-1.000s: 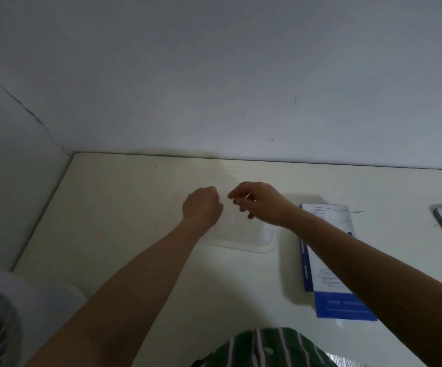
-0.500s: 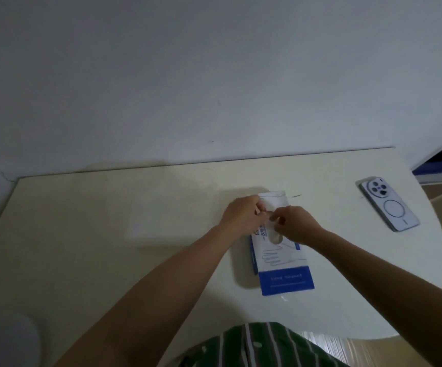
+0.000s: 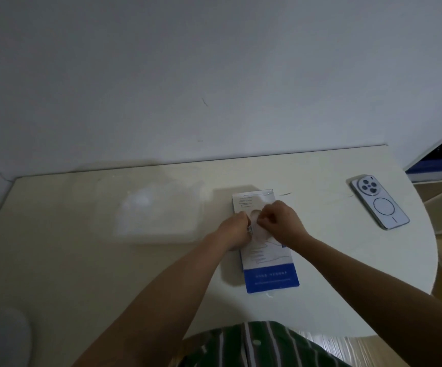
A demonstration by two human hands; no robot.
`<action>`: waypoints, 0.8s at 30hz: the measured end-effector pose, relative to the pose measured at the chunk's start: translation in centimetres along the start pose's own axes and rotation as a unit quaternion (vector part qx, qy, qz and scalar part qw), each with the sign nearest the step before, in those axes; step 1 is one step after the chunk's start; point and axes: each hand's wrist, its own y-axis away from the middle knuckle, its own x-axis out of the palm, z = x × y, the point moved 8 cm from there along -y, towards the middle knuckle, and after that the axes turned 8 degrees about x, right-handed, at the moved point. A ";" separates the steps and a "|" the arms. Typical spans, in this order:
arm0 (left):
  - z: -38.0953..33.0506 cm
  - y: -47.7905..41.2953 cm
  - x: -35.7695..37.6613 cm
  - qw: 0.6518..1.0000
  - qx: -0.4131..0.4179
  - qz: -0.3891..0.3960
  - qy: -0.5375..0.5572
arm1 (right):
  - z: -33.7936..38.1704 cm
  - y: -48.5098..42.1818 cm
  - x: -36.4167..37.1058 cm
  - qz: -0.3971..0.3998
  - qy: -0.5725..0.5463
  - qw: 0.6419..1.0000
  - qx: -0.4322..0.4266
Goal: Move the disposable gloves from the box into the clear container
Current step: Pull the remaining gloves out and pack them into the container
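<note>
Your right hand (image 3: pixel 284 223) pinches, fingers curled, at the pale gloves (image 3: pixel 260 233) showing in the opening of the box (image 3: pixel 270 271). Your left hand (image 3: pixel 234 230) curls at the box's left edge, though I cannot tell what it grips. The box lies flat, its long axis running away from you, blue end nearest. The clear container (image 3: pixel 156 210) sits just left of it, nearer your left hand, so the carry goes leftward. One box, one container, one phone (image 3: pixel 380 202); the gloves are uncountable.
</note>
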 end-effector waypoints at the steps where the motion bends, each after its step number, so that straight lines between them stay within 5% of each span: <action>1: 0.1 -0.1 0.2 1.000 0.001 0.002 -0.004 | 0.1 -0.1 -0.7 0.001 -0.056 0.998 -0.004; 3: 0.5 -0.3 0.6 1.000 0.003 0.007 -0.011 | 0.5 0.0 -2.4 0.014 -0.207 0.978 0.003; 6: 0.6 -0.4 0.7 1.000 0.015 0.009 -0.013 | 1.5 0.2 -5.6 0.021 -0.460 0.887 0.017; 9: 1.0 -0.1 0.3 0.997 -0.007 0.008 0.073 | 2.2 0.2 -8.0 0.021 -0.565 0.822 0.060; 12: 1.6 0.7 -1.6 0.953 -0.032 -0.068 0.293 | 2.3 0.7 -8.0 0.033 -0.527 0.845 0.086; 15: 1.7 2.4 -4.8 0.856 -0.011 -0.158 0.493 | 2.2 1.0 -6.6 0.033 -0.435 0.896 0.088; 17: 1.7 3.2 -6.2 0.804 -0.006 -0.155 0.573 | 2.6 1.2 -5.4 0.043 -0.437 0.894 0.090; 20: 2.2 3.8 -7.0 0.828 -0.006 -0.148 0.540 | 4.0 1.3 -3.4 0.080 -0.459 0.880 0.092; 24: 3.6 4.6 -8.2 0.834 0.017 -0.233 0.500 | 6.1 1.4 -1.2 0.137 -0.420 0.894 0.069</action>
